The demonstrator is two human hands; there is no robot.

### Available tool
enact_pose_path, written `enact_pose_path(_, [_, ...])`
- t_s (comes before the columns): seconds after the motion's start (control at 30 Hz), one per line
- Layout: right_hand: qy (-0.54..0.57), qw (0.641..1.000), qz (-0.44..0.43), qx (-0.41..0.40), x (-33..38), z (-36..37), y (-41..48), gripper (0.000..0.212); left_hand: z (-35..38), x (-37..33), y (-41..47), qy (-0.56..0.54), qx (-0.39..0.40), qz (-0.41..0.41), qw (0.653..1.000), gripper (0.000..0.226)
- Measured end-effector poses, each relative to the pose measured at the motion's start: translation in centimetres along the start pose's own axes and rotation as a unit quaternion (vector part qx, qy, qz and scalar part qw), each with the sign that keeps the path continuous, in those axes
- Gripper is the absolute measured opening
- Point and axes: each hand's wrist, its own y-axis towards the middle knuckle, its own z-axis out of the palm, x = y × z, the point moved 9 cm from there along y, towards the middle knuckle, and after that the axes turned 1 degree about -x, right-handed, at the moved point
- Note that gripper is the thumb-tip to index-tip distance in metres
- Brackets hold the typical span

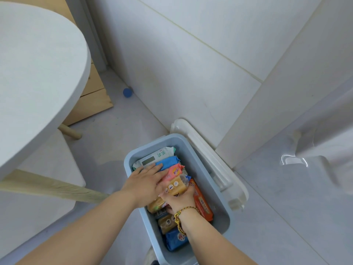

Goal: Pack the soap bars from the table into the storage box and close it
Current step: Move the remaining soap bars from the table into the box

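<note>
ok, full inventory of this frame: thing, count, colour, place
storage box: 1, pale blue, on the floor by the wall, open
lid: 1, white, between the box and the wall
soap bars: at least eight showing, in white-green, blue, pink, yellow, orange and brown wrappers, inside the box
table: 1, white round top on light wood legs, left, no soap on the part in view
wooden cabinet: 1, light wood, behind the table
ball: 1, blue, on the floor at the wall
bracelet: 1, yellow-green braid, right wrist
left hand: flat on the bars
right hand: gripping the yellow bar
</note>
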Motion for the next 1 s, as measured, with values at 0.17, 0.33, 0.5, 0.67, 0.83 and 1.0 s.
enact_pose_path(0.17, [-0.019,1.000,-0.006,0.009,-0.1,0.0,0.4,0.075,0.8,0.0,-0.6,0.094,0.040,0.044,0.994,0.092])
enact_pose_path(0.33, [-0.106,0.994,0.000,0.033,0.2,-0.5,0.4,0.085,0.4,-0.3,-0.6,0.064,0.028,0.029,0.997,0.093])
enact_pose_path(0.5, [-0.284,0.956,-0.067,0.012,4.0,-4.0,-1.2,0.049,-1.4,-0.3,-3.4,0.028,-0.006,0.010,1.000,0.074])
enact_pose_path(0.67, [-0.448,0.878,-0.166,-0.029,8.8,-3.8,-6.1,0.035,-5.8,-0.3,-10.1,-0.015,-0.098,0.003,0.995,0.049])
enact_pose_path(0.83, [-0.335,0.906,-0.257,-0.036,14.6,-2.0,-12.9,0.021,-10.0,1.1,-19.1,-0.061,-0.182,-0.012,0.981,0.043])
enact_pose_path(1.0, [-0.282,0.884,-0.373,0.025,20.1,4.3,-22.9,0.016,-13.9,3.9,-30.2,-0.123,-0.294,-0.028,0.948,0.034])
